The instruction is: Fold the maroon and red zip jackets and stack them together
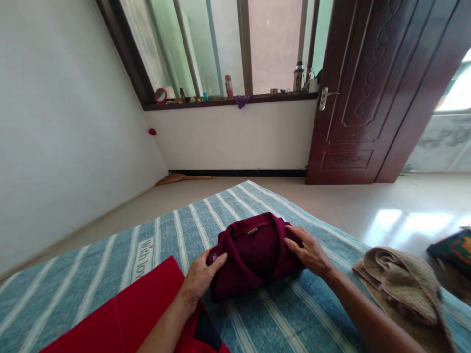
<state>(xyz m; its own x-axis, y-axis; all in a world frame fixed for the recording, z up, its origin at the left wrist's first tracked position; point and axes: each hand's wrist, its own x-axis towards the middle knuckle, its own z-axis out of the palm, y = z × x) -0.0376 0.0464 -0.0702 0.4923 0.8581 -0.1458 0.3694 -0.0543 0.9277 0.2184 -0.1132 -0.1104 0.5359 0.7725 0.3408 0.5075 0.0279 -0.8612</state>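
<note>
A folded maroon shirt (pixel 253 279) lies on the blue-and-white striped bedspread (pixel 206 225), its neckline facing up and a small pale label at the back of the neck. My left hand (pixel 202 274) grips its left side, thumb on top and fingers partly hidden at the edge. On the right side my right hand (pixel 307 249) holds the cloth near the neckline, its fingers bent over the fabric. A bright red cloth (pixel 125 309) is spread beside and beneath my left forearm, with a dark patch near its lower end.
A rolled brown towel-like cloth (pixel 401 284) rests at the bed's right edge. Beyond the bed are the tiled floor, a broom (pixel 180 178) by the wall, and a dark red door (pixel 353 98). Bottles and small items stand on the windowsill (pixel 265 98).
</note>
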